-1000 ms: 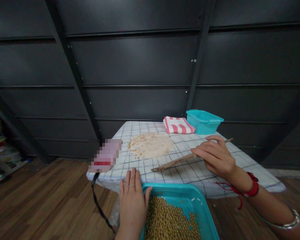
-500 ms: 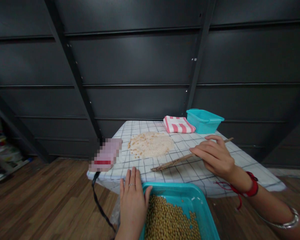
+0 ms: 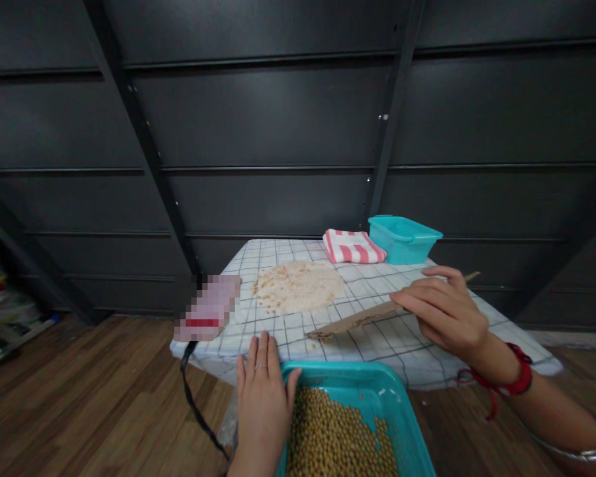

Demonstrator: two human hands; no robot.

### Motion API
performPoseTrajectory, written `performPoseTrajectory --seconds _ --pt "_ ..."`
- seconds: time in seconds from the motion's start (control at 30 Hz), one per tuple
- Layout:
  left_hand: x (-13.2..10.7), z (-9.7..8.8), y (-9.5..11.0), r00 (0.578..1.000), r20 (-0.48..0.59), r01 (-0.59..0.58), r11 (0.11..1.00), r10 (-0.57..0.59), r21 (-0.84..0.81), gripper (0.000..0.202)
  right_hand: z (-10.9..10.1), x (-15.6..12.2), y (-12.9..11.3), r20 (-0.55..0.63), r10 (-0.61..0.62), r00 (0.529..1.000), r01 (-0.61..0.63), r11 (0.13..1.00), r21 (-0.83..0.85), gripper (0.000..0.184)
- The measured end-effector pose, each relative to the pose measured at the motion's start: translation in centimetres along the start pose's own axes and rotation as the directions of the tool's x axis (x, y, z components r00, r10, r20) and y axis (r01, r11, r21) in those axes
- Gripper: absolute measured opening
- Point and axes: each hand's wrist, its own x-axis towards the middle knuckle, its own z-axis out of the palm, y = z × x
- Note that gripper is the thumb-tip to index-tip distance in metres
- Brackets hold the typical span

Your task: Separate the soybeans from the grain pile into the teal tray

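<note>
My left hand (image 3: 263,394) lies flat with fingers together on the near left corner of a teal tray (image 3: 377,387) filled with tan beans (image 3: 338,437). My right hand (image 3: 447,311) grips a long strip of brown cardboard (image 3: 357,321), tilted a little above the checked tablecloth (image 3: 377,344). A pile of white grains mixed with some tan beans (image 3: 298,286) lies on the cloth beyond the strip. A red band and string sit on my right wrist.
A folded red-and-white striped cloth (image 3: 353,246) and a small teal tub (image 3: 402,238) stand at the table's far edge. A blurred pinkish object (image 3: 207,308) with a black strap (image 3: 196,404) hangs off the left corner. Dark metal wall behind, wood floor around.
My right hand has shifted slightly right and tilted the cardboard strip so its flat face shows. The left hand has stayed on the tray corner.
</note>
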Motion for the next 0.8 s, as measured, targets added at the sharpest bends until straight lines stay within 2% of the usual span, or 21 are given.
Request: performPoseTrajectory --seconds 0.17,0.47,0.63,0.8 --pt "0.1 -0.1 0.1 1.000 -0.007 -0.024 0.999 0.024 0.022 0.053 -0.4 -1.1 2.2 -0.035 0.002 0.999 -0.006 0.993 -0.120 0.035" --pt "0.2 -0.3 0.4 0.999 -0.011 -0.039 0.999 0.040 0.029 0.055 -1.5 -4.3 4.9 0.053 0.006 0.999 0.006 0.975 -0.222 0.034" --pt "0.3 -0.3 0.5 0.998 -0.005 -0.055 0.998 0.055 0.042 0.056 -1.9 -4.6 4.6 0.104 0.022 0.994 0.002 0.975 -0.224 0.035" --pt "0.2 -0.2 0.6 0.999 0.008 -0.031 0.999 0.031 0.032 0.057 -2.6 -3.3 2.3 0.100 0.017 0.995 0.002 0.983 -0.186 0.036"
